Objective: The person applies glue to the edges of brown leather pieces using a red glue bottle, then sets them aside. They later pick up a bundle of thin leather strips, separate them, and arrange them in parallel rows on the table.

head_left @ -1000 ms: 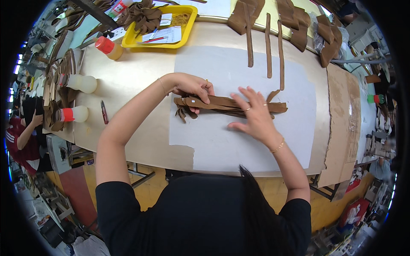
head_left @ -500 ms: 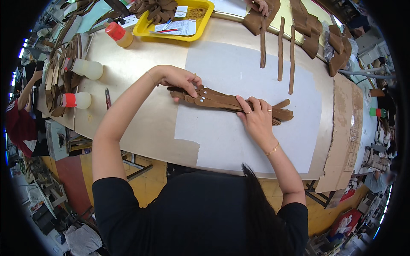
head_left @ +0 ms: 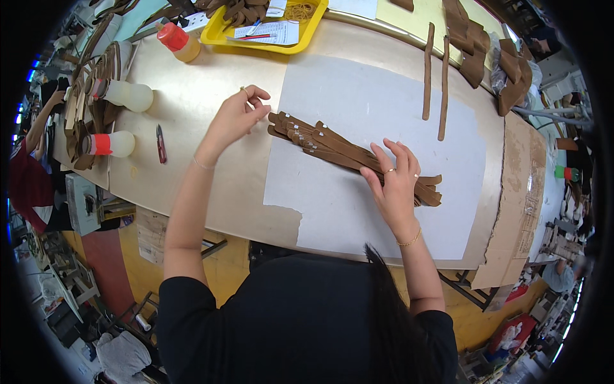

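A bundle of long brown strips (head_left: 339,147), leather-like, lies slantwise on the white sheet (head_left: 332,217). Small white tags mark its left end, where the strips are fanned in steps. Just off that end, my left hand (head_left: 233,121) is raised with nothing in it, thumb and fingers apart. My right hand (head_left: 398,189) arches over the right part of the bundle with spread fingers. Its thumb is on the near side and the fingertips reach the far side; whether they touch the strips is unclear.
Two single brown strips (head_left: 428,77) lie at the far right. A yellow tray (head_left: 256,48) with papers and brown pieces stands at the back. Left are a red-capped bottle (head_left: 185,48), two pale bottles (head_left: 121,144) and a red cutter (head_left: 160,146). Cardboard (head_left: 511,192) covers the right edge.
My left hand has let go of the bundle and moved left; my right hand has loosened. The bundle's left end is more fanned. Another person's hand and one loose strip at the back have gone.
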